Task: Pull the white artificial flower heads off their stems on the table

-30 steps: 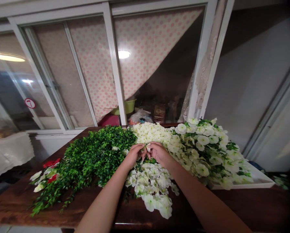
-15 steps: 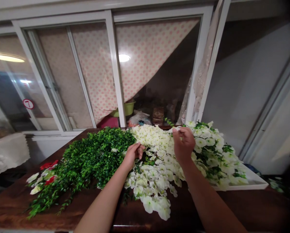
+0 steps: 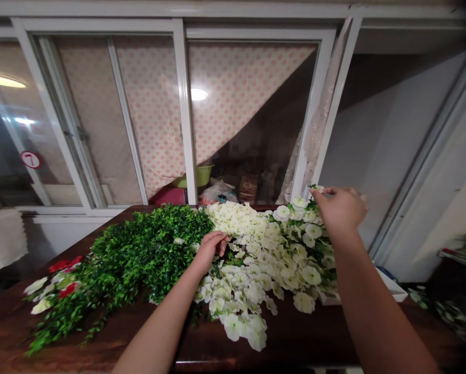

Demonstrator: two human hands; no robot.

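My right hand (image 3: 342, 208) is raised at the right, its thumb and fingers pinching the top of a white flower stem (image 3: 316, 189) with some green leaves. Below that hand, white flowers with greenish centres (image 3: 310, 231) hang over the white tray (image 3: 392, 285). My left hand (image 3: 212, 248) rests low between the green foliage (image 3: 150, 249) and the heap of white petals (image 3: 252, 270). Its fingers are curled inward, and whatever they may hold is hidden.
Everything lies on a dark wooden table (image 3: 287, 337). Red flowers (image 3: 65, 266) and white ones lie at the left end of the foliage. Sliding windows (image 3: 180, 114) with a dotted curtain (image 3: 236, 88) stand behind. A white cloth (image 3: 4, 239) hangs at far left.
My right hand has moved right and up, drawing the white flower stem with it, and white flowers now spread beneath it. My left hand has stayed nearly in place. The view has shifted slightly.
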